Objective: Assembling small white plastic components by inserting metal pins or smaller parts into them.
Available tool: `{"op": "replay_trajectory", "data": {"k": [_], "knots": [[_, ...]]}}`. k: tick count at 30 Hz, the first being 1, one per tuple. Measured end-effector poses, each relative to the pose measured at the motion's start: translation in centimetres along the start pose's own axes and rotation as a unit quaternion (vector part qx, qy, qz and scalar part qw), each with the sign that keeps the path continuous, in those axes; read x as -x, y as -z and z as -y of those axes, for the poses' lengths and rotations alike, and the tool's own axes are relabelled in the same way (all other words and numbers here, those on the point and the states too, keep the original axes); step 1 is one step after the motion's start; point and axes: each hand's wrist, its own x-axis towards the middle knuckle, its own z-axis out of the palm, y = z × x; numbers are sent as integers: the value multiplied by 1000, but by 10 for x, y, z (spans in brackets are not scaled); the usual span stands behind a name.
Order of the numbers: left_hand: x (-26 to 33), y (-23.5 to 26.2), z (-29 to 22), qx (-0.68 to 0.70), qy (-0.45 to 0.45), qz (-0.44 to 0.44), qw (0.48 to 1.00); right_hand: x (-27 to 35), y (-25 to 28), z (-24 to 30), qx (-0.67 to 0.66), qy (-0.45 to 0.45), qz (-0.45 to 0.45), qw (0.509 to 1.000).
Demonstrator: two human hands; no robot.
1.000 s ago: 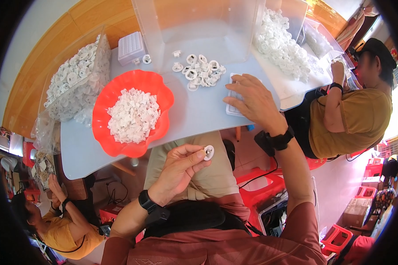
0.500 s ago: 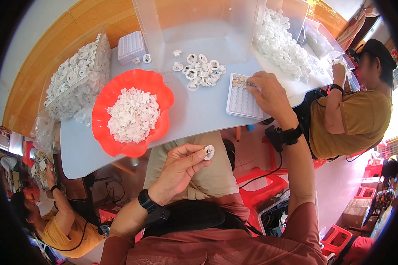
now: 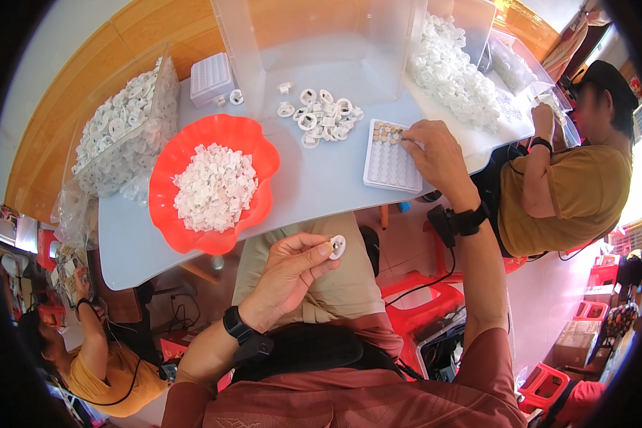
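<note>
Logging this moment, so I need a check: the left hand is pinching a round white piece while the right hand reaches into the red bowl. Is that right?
Not quite: the head view shows the right hand at the white tray with the tan discs, not in the red bowl. The left hand is indeed pinching a round white piece.

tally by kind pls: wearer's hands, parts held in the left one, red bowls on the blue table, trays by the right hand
Hands: 2 (left hand, right hand)
White round part: 1
Red bowl: 1
White tray: 1
Total: 5
</note>
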Motion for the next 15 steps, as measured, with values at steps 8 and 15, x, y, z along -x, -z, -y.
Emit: {"op": "replay_trajectory", "data": {"k": [8,15], "knots": [[1,1,0,1,0,0,1000,2,1,5,-13,-3,-11,1000],[2,1,2,8,3,-1,1000,5,0,1,-18,2,-6,1000]]}}
